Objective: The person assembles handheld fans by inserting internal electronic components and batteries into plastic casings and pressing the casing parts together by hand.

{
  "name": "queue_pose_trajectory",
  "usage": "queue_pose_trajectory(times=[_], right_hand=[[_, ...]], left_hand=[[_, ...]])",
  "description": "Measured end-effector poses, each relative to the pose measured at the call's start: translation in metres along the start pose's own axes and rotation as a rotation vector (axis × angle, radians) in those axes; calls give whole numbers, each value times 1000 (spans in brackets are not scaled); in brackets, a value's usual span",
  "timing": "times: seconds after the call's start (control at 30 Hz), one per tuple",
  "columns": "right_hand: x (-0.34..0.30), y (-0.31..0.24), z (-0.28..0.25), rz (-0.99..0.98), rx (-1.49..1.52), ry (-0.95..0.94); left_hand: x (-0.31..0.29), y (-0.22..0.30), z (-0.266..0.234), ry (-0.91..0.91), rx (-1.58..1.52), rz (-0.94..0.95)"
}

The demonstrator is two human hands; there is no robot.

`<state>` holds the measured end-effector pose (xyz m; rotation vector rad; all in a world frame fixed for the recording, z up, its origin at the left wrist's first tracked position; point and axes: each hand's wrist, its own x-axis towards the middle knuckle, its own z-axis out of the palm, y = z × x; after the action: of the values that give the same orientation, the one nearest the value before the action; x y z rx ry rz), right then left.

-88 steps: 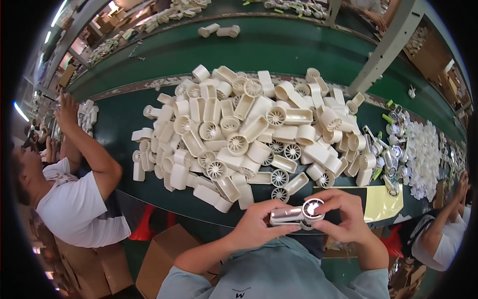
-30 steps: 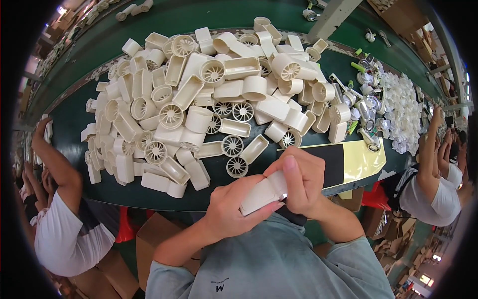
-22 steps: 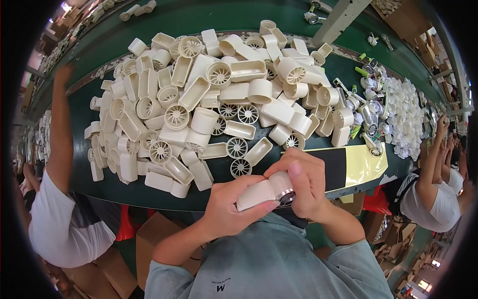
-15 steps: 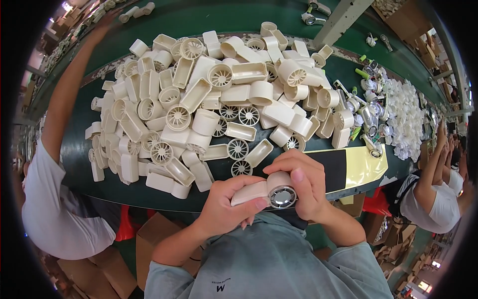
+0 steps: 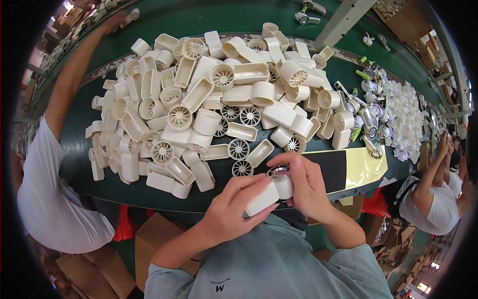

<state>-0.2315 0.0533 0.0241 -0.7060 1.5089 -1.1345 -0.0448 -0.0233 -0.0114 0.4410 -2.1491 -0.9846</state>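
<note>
Both hands hold one cream handheld fan [image 5: 263, 200] in front of my chest, close to the table edge. My left hand [image 5: 231, 212] is closed round its handle end. My right hand [image 5: 309, 188] grips the round head, with thumb and fingers about its silver ring. The ring is turned toward the table, so its face shows only at a slant. Beyond my hands lies a big heap of cream plastic fan housings [image 5: 199, 104], many with spoked round grilles and open trough-shaped handles.
A black and yellow sheet [image 5: 326, 172] lies right of my hands. Farther right are silver and green fan parts [image 5: 371, 107] and a pile of white pieces [image 5: 406, 117]. A metal post [image 5: 343, 22] rises behind the heap. At left a co-worker's hand [image 5: 115, 22] reaches over the green belt [image 5: 219, 15].
The fan has turned over in my hands; its silver ring now points away from me, and my right fingers have shifted round it. On the belt, fans have moved left.
</note>
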Motion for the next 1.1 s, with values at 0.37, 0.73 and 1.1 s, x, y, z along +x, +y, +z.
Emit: queue_pose_trajectory(times=[0.37, 0.73, 1.1], right_hand=[[14, 27, 12, -912, -238, 199], [11, 11, 11, -951, -306, 230], [99, -105, -54, -493, -193, 144]], left_hand=[[6, -2, -1, -5, 159, 159], [11, -3, -2, 47, 2, 179], [13, 0, -7, 180, 19, -209]])
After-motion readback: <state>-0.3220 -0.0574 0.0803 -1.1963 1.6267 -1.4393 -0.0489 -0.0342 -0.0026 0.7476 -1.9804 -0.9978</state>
